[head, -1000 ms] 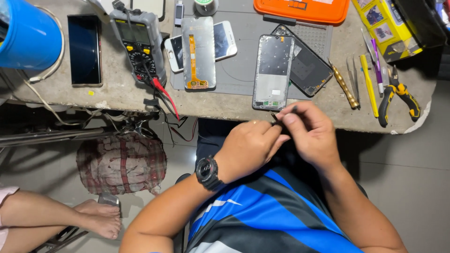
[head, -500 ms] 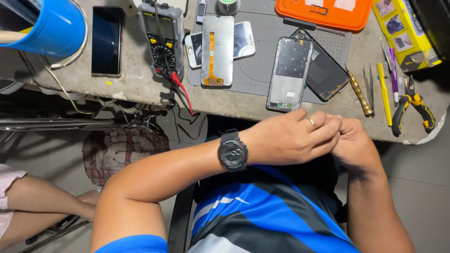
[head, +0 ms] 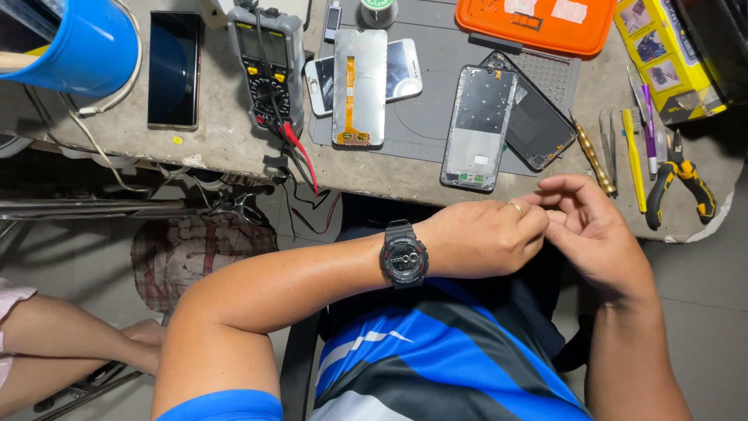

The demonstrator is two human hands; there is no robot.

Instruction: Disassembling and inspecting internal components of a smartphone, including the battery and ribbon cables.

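Note:
My left hand (head: 483, 238), with a black wristwatch (head: 403, 256) on the wrist and a ring on one finger, is curled over my lap just below the bench edge. My right hand (head: 594, 228) meets it fingertip to fingertip. Whatever sits between the fingers is hidden. Nearest on the bench is a bare phone frame (head: 477, 129), lying beside a black back cover (head: 539, 129). A display panel with an orange flex cable (head: 360, 86) lies across a white phone (head: 405, 70) on the grey mat (head: 428, 132).
A multimeter (head: 269, 66) with red and black leads, a black phone (head: 175, 70) and a blue cup (head: 78, 47) stand at the left. An orange tray (head: 538, 23), a yellow box (head: 662, 62), pliers (head: 678, 183), a brass screwdriver (head: 592, 156) and tweezers (head: 609, 148) lie at the right. Another person's leg (head: 62, 343) is at the lower left.
Both hands have shifted to the right along the bench edge and stayed joined at the fingertips. The view has shifted slightly with them.

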